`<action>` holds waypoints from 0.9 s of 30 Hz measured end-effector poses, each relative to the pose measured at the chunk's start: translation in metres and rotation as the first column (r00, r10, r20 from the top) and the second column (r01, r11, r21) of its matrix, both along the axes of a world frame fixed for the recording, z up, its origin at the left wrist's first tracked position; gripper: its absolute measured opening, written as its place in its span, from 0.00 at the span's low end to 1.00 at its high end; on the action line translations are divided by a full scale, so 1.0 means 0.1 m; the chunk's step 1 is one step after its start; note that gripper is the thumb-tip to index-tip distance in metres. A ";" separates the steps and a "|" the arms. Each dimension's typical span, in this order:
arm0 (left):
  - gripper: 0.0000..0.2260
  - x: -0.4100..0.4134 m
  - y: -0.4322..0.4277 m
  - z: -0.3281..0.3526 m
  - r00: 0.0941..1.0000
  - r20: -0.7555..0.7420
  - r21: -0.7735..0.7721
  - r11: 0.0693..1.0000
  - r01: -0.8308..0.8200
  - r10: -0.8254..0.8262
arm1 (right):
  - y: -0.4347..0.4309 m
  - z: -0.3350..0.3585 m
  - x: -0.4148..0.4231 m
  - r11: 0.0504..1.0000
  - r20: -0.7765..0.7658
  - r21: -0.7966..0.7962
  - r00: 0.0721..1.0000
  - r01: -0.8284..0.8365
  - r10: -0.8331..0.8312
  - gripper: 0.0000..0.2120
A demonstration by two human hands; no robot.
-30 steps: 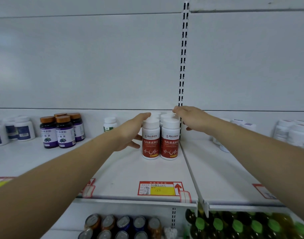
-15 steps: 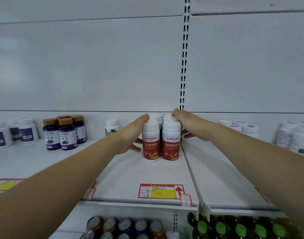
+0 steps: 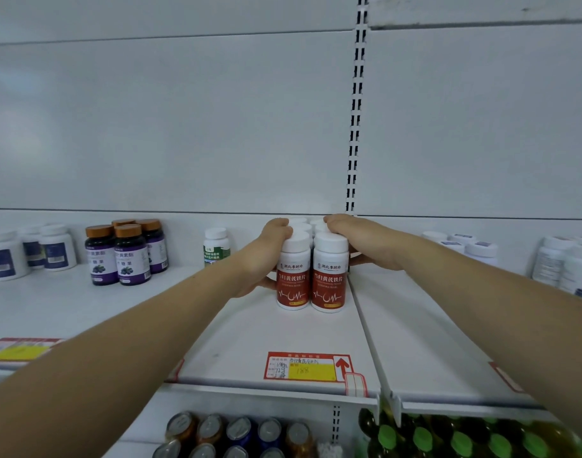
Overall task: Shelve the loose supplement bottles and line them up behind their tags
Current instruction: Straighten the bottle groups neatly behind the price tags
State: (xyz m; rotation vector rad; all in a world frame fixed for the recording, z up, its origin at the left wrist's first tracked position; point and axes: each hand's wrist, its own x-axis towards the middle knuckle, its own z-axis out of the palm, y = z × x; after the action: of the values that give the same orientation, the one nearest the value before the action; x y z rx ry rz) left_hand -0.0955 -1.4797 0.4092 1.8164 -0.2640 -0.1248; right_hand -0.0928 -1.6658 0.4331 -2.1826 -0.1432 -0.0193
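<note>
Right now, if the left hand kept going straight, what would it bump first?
Probably the white back panel: the left hand lies along the red-label bottles, pointing rearward. Depth is unclear; a rear cap might come first.

We're in a shop: white slotted retail shelf (image 3: 283,335), yellow price tag (image 3: 307,366), rows of supplement bottles (image 3: 311,276), drink cans (image 3: 240,431) below.
</note>
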 end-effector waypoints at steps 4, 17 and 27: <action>0.18 -0.02 0.00 -0.02 0.997 0.070 0.023 0.999 -0.027 0.026 | -0.01 0.00 -0.02 0.999 0.022 -0.028 1.000 0.018 -0.017 0.16; 0.37 -0.01 0.10 -0.03 0.968 0.241 0.312 0.950 -0.006 -0.073 | -0.07 0.06 -0.23 0.919 0.170 -0.391 0.978 -0.043 0.118 0.29; 0.38 -0.02 0.11 0.06 0.963 0.253 0.422 0.906 -0.024 -0.092 | -0.03 0.09 -0.31 0.834 0.234 -0.551 0.957 -0.014 0.170 0.34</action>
State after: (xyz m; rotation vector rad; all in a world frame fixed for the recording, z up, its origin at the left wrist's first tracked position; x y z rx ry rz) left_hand -0.0975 -1.4688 0.4153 2.2655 -0.4907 0.0464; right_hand -0.1242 -1.6689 0.4424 -2.7371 -0.4632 -0.2571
